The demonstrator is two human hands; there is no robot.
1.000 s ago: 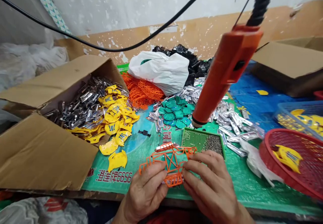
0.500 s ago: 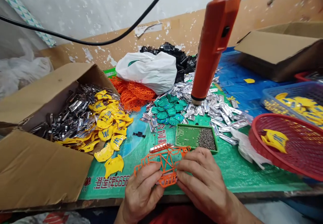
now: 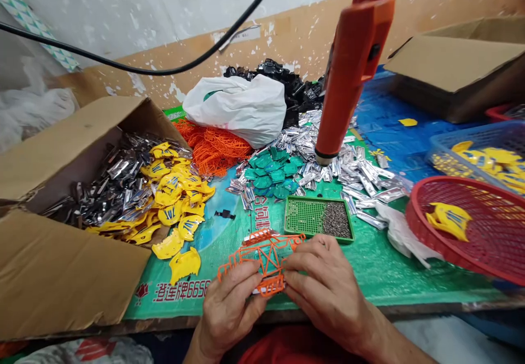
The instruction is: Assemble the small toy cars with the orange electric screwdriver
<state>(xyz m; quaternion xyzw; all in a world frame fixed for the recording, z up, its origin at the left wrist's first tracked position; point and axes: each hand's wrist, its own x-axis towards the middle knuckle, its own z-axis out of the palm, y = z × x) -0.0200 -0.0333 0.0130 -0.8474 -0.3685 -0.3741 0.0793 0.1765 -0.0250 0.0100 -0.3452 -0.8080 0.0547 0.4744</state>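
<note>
An orange plastic frame (image 3: 268, 260) with crossed bars is held low over the green table sheet, near the front edge. My left hand (image 3: 232, 306) grips its lower left part between thumb and fingers. On the other side, my right hand (image 3: 324, 287) pinches the frame's right end, its fingertips partly hidden behind the knuckles. Silvery pieces show along the frame's upper and lower edges. Just behind the hands lies a green tray (image 3: 303, 216) of small screws. An orange electric screwdriver (image 3: 348, 74) hangs upright above the silver parts, touched by neither hand.
At the left, a cardboard box (image 3: 53, 265) spills dark parts and yellow pieces (image 3: 184, 264). Teal pieces (image 3: 273, 172), orange frames (image 3: 217, 150) and a white bag (image 3: 238, 109) lie behind. A red basket (image 3: 471, 243) stands right, near a blue basket (image 3: 488, 139).
The view has shifted slightly. Both hands still hold the orange frame, whose right end sits a little lower and further left against my right fingers.
</note>
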